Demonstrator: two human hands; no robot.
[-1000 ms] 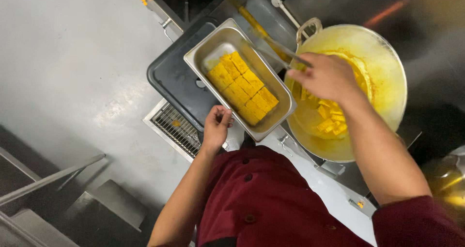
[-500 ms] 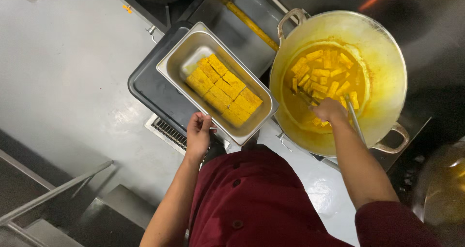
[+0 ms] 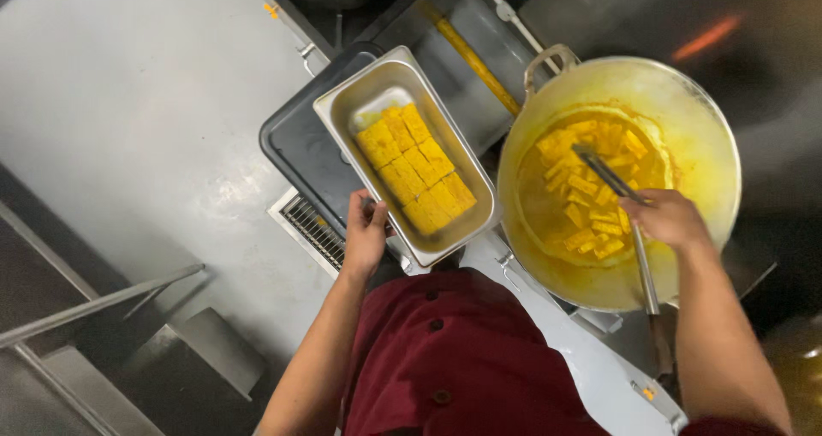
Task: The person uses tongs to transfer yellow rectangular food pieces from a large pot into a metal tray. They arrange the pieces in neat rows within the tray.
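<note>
We note a brushed steel pan (image 3: 377,85) and dull metal tongs (image 3: 612,179). The wok (image 3: 685,102) at right looks glossy, oil-coated metal.

One steel pan (image 3: 479,201), one black tray (image 3: 300,145), one wok (image 3: 693,119), one pair of tongs (image 3: 638,231), two hands

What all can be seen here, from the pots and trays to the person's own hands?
wok: one, metal stained yellow, right, holding yellow liquid
pieces in the wok: many, yellow, floating in the liquid
tongs: one pair, metal, tips over the wok
steel pan: one, silver, centre, resting on the dark tray
blocks in the pan: a tight row, yellow, along the pan's middle
dark tray: one, black, under the steel pan
floor grate: one, metal, below the tray
yellow handle: one, lying behind the pan
red shirt: one, dark red, bottom centre
left hand: on the near end of the pan and tray
right hand: gripping the tongs
</note>
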